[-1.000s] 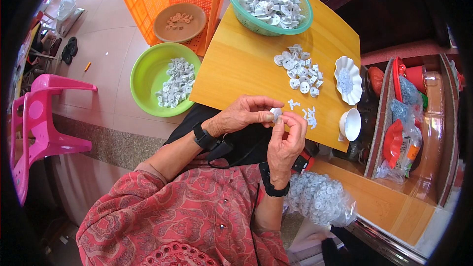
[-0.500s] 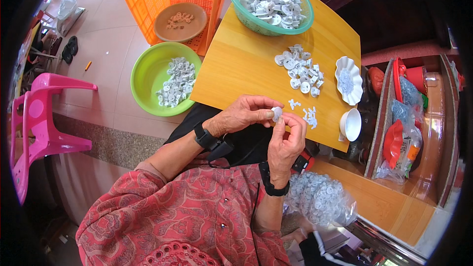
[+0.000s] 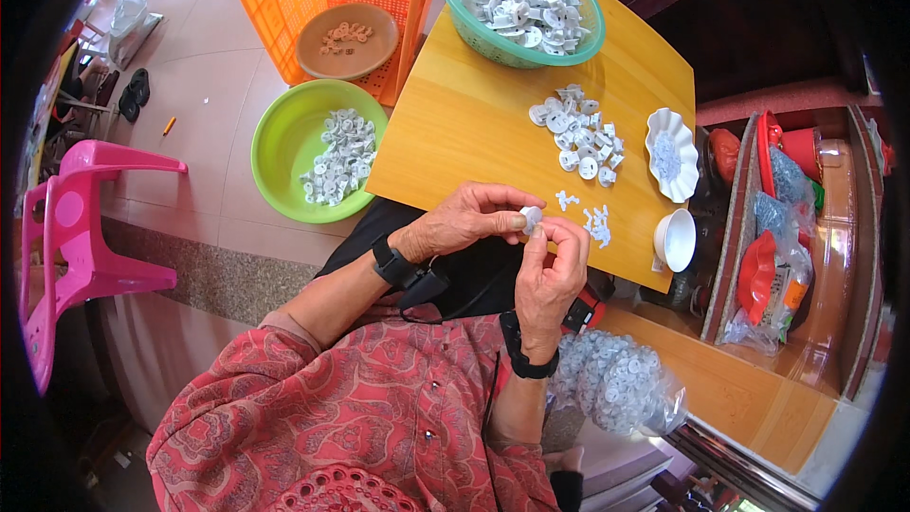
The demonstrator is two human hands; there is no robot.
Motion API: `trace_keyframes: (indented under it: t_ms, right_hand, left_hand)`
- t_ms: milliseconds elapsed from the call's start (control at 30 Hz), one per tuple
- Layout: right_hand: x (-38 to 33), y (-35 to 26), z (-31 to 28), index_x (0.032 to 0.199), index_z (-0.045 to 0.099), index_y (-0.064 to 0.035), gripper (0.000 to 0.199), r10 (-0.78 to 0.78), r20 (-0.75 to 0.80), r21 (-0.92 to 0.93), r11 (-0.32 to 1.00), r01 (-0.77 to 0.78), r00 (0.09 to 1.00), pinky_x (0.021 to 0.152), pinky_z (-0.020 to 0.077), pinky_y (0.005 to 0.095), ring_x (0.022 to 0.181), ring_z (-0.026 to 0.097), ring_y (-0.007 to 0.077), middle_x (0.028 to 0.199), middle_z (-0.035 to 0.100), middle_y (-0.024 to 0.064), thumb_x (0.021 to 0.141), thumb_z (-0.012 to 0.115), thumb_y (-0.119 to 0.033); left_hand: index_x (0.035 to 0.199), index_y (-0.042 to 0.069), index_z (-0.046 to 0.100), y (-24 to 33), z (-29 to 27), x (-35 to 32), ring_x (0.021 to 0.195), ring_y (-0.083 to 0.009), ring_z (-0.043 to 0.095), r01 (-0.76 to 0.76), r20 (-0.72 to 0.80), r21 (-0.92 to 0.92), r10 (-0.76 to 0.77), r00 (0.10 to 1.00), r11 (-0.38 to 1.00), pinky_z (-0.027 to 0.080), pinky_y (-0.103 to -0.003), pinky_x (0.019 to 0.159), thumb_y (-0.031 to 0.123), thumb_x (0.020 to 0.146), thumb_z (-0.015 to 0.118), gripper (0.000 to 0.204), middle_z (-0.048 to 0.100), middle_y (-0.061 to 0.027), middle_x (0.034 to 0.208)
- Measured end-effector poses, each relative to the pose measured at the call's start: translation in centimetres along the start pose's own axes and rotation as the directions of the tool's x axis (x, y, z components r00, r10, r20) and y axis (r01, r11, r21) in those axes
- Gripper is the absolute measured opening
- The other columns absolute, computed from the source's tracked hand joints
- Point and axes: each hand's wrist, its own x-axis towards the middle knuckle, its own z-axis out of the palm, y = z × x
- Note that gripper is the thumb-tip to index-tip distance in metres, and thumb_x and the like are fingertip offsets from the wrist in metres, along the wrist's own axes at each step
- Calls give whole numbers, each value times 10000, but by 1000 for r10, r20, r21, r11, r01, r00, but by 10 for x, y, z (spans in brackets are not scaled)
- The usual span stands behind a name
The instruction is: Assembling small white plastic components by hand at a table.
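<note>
The left hand (image 3: 466, 222) pinched a round white part (image 3: 532, 219) between thumb and fingers, above the near edge of the yellow table (image 3: 455, 123); the right hand (image 3: 553, 270) pinched it from the other side. Small white pieces (image 3: 596, 226) lay toward the near right corner, beside a white bowl (image 3: 675, 239). A heap of white parts (image 3: 580, 137) lay nearer the right edge, a green basket (image 3: 517, 58) of similar parts at the far edge.

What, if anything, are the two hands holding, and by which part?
A small round white piece, pinched at its edge: the left hand on its left, the right hand at its lower right.
</note>
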Motion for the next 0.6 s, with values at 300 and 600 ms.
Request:
trace_keyframes:
  t_ms: [300,600]
  right_hand:
    - [-1,0,3,950,537,7,112,26,-24,7,1000,-25,999,785,509,419,906,603,328,981,587,169,874,614,34]
    - [0,-2,4,959,534,9,132,-56,-37,-79,995,53,998,788,507,428,907,600,337,981,580,172,866,623,37]
  left_hand:
    - [1269,6,615,5,2,-1,920,-109,608,7,-4,16,-7,1000,1000,516,-260,825,127,955,638,338,669,-51,1086]
    - [1269,8,617,5,0,-2,930,-103,611,-19,8,58,19,1000,998,518,-256,831,119,953,640,336,670,-46,1085]
